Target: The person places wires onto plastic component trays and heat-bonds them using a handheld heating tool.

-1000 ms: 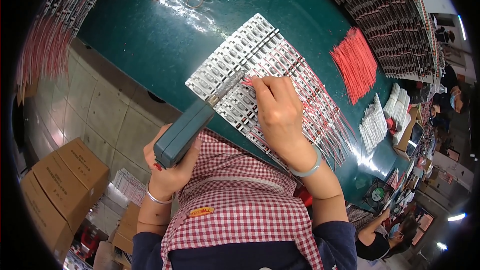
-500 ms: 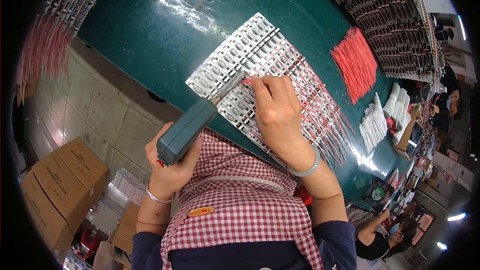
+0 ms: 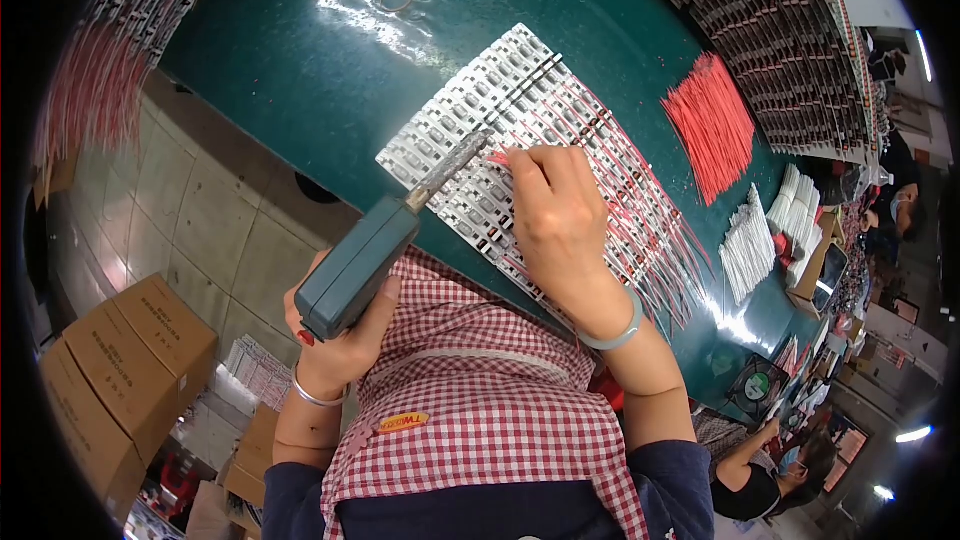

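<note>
My left hand (image 3: 348, 335) is wrapped round the dark green handle of a soldering gun (image 3: 360, 265). Its metal tip reaches up and right over a panel of small white parts (image 3: 440, 130) laid in rows on the table. My right hand (image 3: 562, 210) is closed in a pinch close to the soldering tip, with red wire ends (image 3: 497, 158) at its fingertips. Beneath and beside this hand, many red and white wires (image 3: 650, 240) trail from the panel to the right.
The green table (image 3: 260, 50) carries rubber bands (image 3: 396, 0), a bundle of red wires (image 3: 708, 130) and white wire bundles (image 3: 750, 245). Stacked wired panels (image 3: 770, 50) rise at the far right. Cardboard boxes (image 3: 135, 370) stand at lower left. A small fan (image 3: 755, 387) and another person (image 3: 770, 470) are at lower right.
The soldering gun in my left hand has drawn back slightly toward the lower left, its tip now a little apart from my right fingertips. My right hand has barely moved.
</note>
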`<state>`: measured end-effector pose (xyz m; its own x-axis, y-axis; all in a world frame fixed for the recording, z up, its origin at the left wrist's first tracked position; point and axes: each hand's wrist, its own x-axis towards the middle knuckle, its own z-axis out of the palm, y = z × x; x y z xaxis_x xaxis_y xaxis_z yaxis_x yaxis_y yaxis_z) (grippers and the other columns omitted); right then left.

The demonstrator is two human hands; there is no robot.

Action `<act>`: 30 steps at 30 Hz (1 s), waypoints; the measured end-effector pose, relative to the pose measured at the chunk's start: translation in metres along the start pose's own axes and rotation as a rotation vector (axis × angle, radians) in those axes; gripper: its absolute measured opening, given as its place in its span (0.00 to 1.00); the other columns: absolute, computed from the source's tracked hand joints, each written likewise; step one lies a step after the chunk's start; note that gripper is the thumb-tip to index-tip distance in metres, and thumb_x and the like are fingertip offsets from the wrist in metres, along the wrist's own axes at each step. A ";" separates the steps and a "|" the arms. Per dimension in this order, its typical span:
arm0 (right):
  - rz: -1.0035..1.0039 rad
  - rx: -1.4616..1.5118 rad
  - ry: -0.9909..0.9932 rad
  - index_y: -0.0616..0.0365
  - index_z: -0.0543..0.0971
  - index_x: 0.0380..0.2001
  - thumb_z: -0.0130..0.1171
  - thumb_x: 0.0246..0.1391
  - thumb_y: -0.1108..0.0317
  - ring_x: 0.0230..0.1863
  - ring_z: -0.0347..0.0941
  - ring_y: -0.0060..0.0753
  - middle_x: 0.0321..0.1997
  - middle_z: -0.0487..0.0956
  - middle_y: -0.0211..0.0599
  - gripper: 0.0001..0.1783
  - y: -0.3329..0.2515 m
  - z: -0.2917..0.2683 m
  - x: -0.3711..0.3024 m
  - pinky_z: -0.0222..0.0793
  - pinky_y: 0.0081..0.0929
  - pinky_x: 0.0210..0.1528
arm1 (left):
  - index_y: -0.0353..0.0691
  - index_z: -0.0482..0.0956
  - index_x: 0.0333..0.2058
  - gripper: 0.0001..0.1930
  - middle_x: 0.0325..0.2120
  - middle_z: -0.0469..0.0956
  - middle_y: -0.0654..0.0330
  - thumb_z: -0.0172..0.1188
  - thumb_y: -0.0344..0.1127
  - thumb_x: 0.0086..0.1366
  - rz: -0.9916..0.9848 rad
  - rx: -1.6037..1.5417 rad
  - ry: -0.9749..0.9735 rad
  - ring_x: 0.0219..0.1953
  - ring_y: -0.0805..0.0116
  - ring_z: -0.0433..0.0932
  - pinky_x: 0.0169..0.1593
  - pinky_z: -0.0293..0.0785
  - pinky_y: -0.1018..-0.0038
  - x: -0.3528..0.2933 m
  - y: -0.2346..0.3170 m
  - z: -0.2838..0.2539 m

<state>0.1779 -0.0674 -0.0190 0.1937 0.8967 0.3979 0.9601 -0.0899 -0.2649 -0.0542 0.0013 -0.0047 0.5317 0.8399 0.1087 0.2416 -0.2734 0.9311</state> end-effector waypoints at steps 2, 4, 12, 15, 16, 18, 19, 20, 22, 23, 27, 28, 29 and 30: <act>0.000 0.012 0.016 0.70 0.79 0.41 0.60 0.42 0.80 0.37 0.71 0.41 0.34 0.74 0.42 0.18 -0.002 -0.001 -0.001 0.70 0.32 0.34 | 0.31 0.83 0.37 0.11 0.29 0.81 0.55 0.70 0.24 0.54 0.014 0.020 0.004 0.27 0.65 0.81 0.32 0.75 0.75 -0.001 0.000 -0.001; -0.008 0.038 0.039 0.70 0.79 0.41 0.60 0.40 0.81 0.36 0.71 0.40 0.36 0.75 0.42 0.19 -0.005 -0.005 -0.002 0.70 0.32 0.33 | 0.31 0.83 0.38 0.11 0.29 0.81 0.55 0.70 0.24 0.55 0.006 0.022 -0.003 0.27 0.66 0.81 0.32 0.75 0.75 -0.003 -0.001 -0.003; 0.040 0.079 0.020 0.66 0.81 0.39 0.63 0.42 0.84 0.34 0.75 0.39 0.36 0.79 0.40 0.16 -0.008 -0.003 -0.005 0.74 0.33 0.35 | 0.29 0.82 0.37 0.10 0.31 0.81 0.55 0.69 0.22 0.55 -0.003 -0.006 -0.017 0.28 0.68 0.80 0.33 0.74 0.77 -0.005 -0.001 -0.003; 0.018 0.071 0.018 0.67 0.80 0.39 0.60 0.41 0.83 0.35 0.74 0.40 0.37 0.78 0.41 0.17 -0.006 -0.001 -0.006 0.73 0.33 0.35 | 0.28 0.82 0.37 0.10 0.31 0.81 0.54 0.68 0.21 0.54 -0.017 -0.024 -0.025 0.28 0.69 0.80 0.33 0.74 0.77 -0.005 -0.002 -0.003; -0.006 0.068 0.018 0.69 0.79 0.40 0.58 0.39 0.81 0.36 0.72 0.41 0.38 0.76 0.43 0.19 -0.005 0.000 -0.007 0.71 0.33 0.34 | 0.29 0.82 0.37 0.10 0.31 0.81 0.54 0.68 0.21 0.54 -0.019 -0.024 -0.030 0.28 0.69 0.80 0.33 0.74 0.77 -0.006 -0.003 -0.003; -0.007 0.067 0.016 0.69 0.79 0.40 0.58 0.39 0.81 0.36 0.72 0.41 0.37 0.76 0.43 0.19 -0.005 0.001 -0.007 0.71 0.33 0.34 | 0.29 0.82 0.37 0.10 0.31 0.81 0.54 0.68 0.21 0.55 -0.020 -0.025 -0.033 0.28 0.68 0.80 0.33 0.74 0.77 -0.006 -0.004 -0.003; -0.006 0.065 0.014 0.69 0.79 0.40 0.58 0.39 0.81 0.36 0.72 0.41 0.37 0.76 0.43 0.18 -0.005 0.001 -0.007 0.71 0.33 0.34 | 0.29 0.82 0.37 0.10 0.31 0.81 0.55 0.68 0.21 0.55 -0.031 -0.038 -0.033 0.29 0.68 0.80 0.33 0.74 0.76 -0.007 -0.004 -0.002; -0.007 0.065 0.014 0.69 0.79 0.40 0.58 0.39 0.81 0.36 0.72 0.41 0.37 0.76 0.43 0.18 -0.006 0.001 -0.007 0.71 0.33 0.34 | 0.29 0.82 0.37 0.09 0.31 0.81 0.55 0.68 0.21 0.55 -0.042 -0.051 -0.032 0.29 0.68 0.80 0.33 0.74 0.76 -0.007 -0.004 -0.002; -0.007 0.054 0.019 0.69 0.79 0.40 0.58 0.39 0.81 0.35 0.72 0.40 0.36 0.75 0.42 0.18 -0.006 0.001 -0.007 0.71 0.33 0.33 | 0.29 0.82 0.36 0.09 0.31 0.81 0.55 0.68 0.22 0.55 -0.032 -0.041 -0.034 0.29 0.68 0.80 0.33 0.74 0.76 -0.006 -0.004 -0.001; -0.006 0.054 0.018 0.69 0.79 0.40 0.58 0.39 0.81 0.35 0.72 0.40 0.36 0.75 0.42 0.18 -0.006 0.001 -0.007 0.71 0.33 0.33 | 0.29 0.82 0.36 0.09 0.31 0.81 0.55 0.68 0.22 0.55 -0.022 -0.029 -0.038 0.29 0.68 0.80 0.33 0.74 0.76 -0.005 -0.004 -0.001; -0.005 0.035 0.018 0.69 0.79 0.39 0.59 0.41 0.81 0.35 0.72 0.40 0.35 0.74 0.42 0.17 -0.006 0.002 -0.006 0.71 0.32 0.32 | 0.29 0.82 0.36 0.09 0.30 0.81 0.55 0.68 0.22 0.55 -0.046 -0.020 -0.047 0.29 0.68 0.80 0.33 0.74 0.76 -0.004 -0.001 -0.001; -0.010 0.028 0.023 0.69 0.79 0.38 0.59 0.41 0.80 0.35 0.72 0.39 0.35 0.74 0.42 0.16 -0.006 0.002 -0.006 0.71 0.32 0.31 | 0.29 0.82 0.36 0.09 0.30 0.81 0.55 0.68 0.22 0.55 -0.045 -0.015 -0.050 0.28 0.69 0.80 0.33 0.74 0.76 -0.004 0.000 -0.001; -0.010 0.028 0.023 0.69 0.79 0.38 0.59 0.41 0.80 0.35 0.72 0.39 0.35 0.74 0.42 0.16 -0.006 0.002 -0.006 0.71 0.32 0.31 | 0.30 0.82 0.36 0.09 0.30 0.80 0.56 0.67 0.21 0.55 -0.045 -0.010 -0.054 0.28 0.69 0.79 0.33 0.74 0.76 -0.004 0.000 -0.001; -0.006 0.024 0.014 0.69 0.79 0.38 0.59 0.42 0.80 0.35 0.72 0.39 0.34 0.74 0.42 0.16 -0.007 0.002 -0.005 0.71 0.32 0.31 | 0.30 0.82 0.36 0.09 0.30 0.80 0.56 0.67 0.21 0.55 -0.045 -0.010 -0.054 0.28 0.69 0.79 0.33 0.74 0.76 -0.004 0.000 -0.001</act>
<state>0.1702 -0.0709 -0.0207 0.1907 0.8910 0.4121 0.9562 -0.0736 -0.2833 -0.0574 -0.0013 -0.0050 0.5637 0.8245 0.0483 0.2579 -0.2313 0.9381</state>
